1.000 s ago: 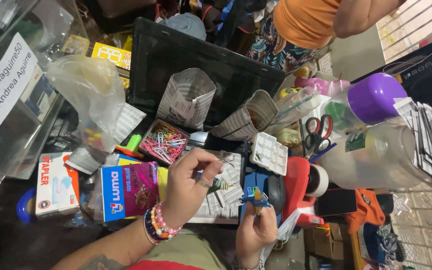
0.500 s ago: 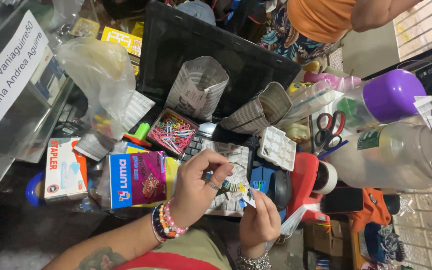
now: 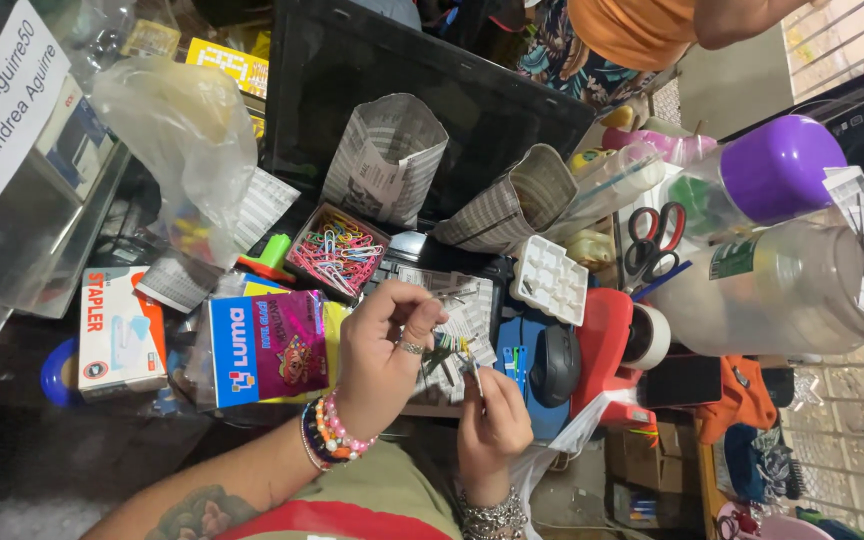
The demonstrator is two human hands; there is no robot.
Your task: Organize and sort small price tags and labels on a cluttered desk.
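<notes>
My left hand (image 3: 382, 350), with a ring and beaded bracelets, pinches a small green clip (image 3: 442, 356) between thumb and fingers. My right hand (image 3: 492, 420), wearing silver bracelets, is just below and right of it, its fingertips closed on a small coloured clip (image 3: 474, 368). The two hands nearly touch above printed paper sheets (image 3: 462, 300) on the desk. An open box of coloured paper clips (image 3: 337, 250) lies a little up and left of my left hand.
Two newspaper cones (image 3: 384, 160) (image 3: 517, 200) lean on a black laptop (image 3: 432, 80). Around them are a stapler box (image 3: 117, 330), a blue-pink box (image 3: 267, 345), a plastic bag (image 3: 182, 130), a mouse (image 3: 555, 365), a white tray (image 3: 550, 280), scissors (image 3: 652, 240), a purple-lidded jar (image 3: 777, 165) and a person in orange (image 3: 642, 25).
My right hand has come up and left toward my left hand, so the fingertips now almost meet. The view has shifted slightly over the desk.
</notes>
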